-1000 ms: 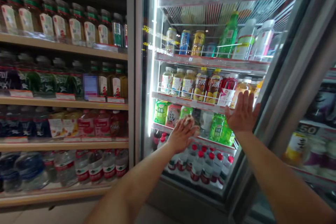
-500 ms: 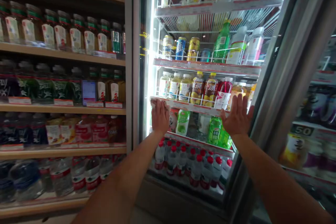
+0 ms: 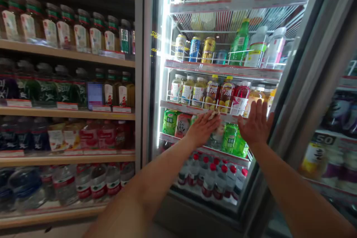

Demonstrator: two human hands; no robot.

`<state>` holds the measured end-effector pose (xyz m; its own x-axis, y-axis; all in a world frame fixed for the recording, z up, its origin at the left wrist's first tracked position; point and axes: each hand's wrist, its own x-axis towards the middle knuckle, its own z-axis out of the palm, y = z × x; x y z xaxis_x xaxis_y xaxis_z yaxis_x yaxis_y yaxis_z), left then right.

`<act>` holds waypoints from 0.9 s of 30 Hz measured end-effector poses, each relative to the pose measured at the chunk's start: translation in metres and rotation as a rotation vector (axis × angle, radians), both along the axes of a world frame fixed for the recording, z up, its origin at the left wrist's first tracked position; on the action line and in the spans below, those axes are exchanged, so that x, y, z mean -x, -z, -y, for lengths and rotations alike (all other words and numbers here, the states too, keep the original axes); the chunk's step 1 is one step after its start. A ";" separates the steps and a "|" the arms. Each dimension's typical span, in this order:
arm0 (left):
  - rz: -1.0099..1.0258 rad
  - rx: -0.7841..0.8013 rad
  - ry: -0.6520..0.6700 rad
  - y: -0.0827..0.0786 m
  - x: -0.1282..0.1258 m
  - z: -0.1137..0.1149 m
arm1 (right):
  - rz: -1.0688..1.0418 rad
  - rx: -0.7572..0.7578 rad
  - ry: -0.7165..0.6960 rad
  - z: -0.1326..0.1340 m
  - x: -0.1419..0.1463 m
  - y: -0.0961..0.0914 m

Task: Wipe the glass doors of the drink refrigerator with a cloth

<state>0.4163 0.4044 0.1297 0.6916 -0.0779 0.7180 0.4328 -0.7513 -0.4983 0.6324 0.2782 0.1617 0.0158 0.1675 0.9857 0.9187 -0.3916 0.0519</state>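
Note:
My left hand (image 3: 203,127) presses a small crumpled beige cloth (image 3: 214,114) against the glass front of the lit drinks fridge (image 3: 195,108), over the middle shelf's front strip. Only a bit of the cloth shows past the fingers. To the right, my right hand (image 3: 255,122) is open with fingers spread, its palm turned to the glass and holding nothing. Behind the hands stand bottled teas (image 3: 212,91), a red drink bottle (image 3: 241,98) and green packs (image 3: 230,137). My left hand and forearm hide part of the lower shelves.
On the left, wooden shelves (image 3: 67,111) carry rows of bottles. The metal frame (image 3: 295,93) of the fridge runs along the right, with another drinks cabinet (image 3: 323,148) beyond it. Red-capped water bottles (image 3: 209,182) fill the fridge bottom.
My left hand has slid right with the cloth, from the shelf strip's left end to its middle, uncovering packs at the left. My right hand stays at nearly the same spot.

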 end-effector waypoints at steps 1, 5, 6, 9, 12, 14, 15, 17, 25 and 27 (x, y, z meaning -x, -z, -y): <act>0.032 0.032 -0.010 -0.013 0.001 -0.005 | 0.007 -0.007 0.004 0.000 0.000 0.000; 0.274 0.226 -0.125 -0.040 0.029 -0.036 | 0.027 -0.023 0.019 -0.002 -0.001 0.001; 0.351 0.267 -0.156 -0.038 0.040 -0.044 | 0.026 -0.022 0.020 -0.002 -0.001 0.000; 0.513 0.333 -0.233 -0.009 0.072 -0.062 | 0.011 -0.007 0.021 -0.001 0.001 -0.001; 0.449 0.286 -0.270 0.036 0.092 -0.065 | 0.000 0.009 0.022 0.000 0.002 -0.002; 0.351 0.215 -0.248 0.058 0.089 -0.057 | 0.005 0.009 0.025 0.000 0.002 -0.002; 0.308 0.175 -0.218 0.064 0.082 -0.051 | 0.007 0.003 0.025 0.000 0.001 -0.002; 0.237 0.091 -0.129 0.063 0.059 -0.036 | 0.013 -0.011 0.021 -0.001 0.000 -0.002; 0.125 -0.075 0.032 -0.046 -0.018 -0.001 | 0.039 -0.037 0.015 -0.003 -0.001 -0.001; 0.181 0.005 -0.003 -0.075 -0.009 -0.012 | 0.041 -0.039 0.014 -0.003 -0.001 -0.001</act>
<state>0.4253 0.4168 0.2043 0.5516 -0.0715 0.8310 0.5175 -0.7521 -0.4082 0.6331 0.2812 0.1624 -0.0232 0.1286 0.9914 0.9104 -0.4070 0.0741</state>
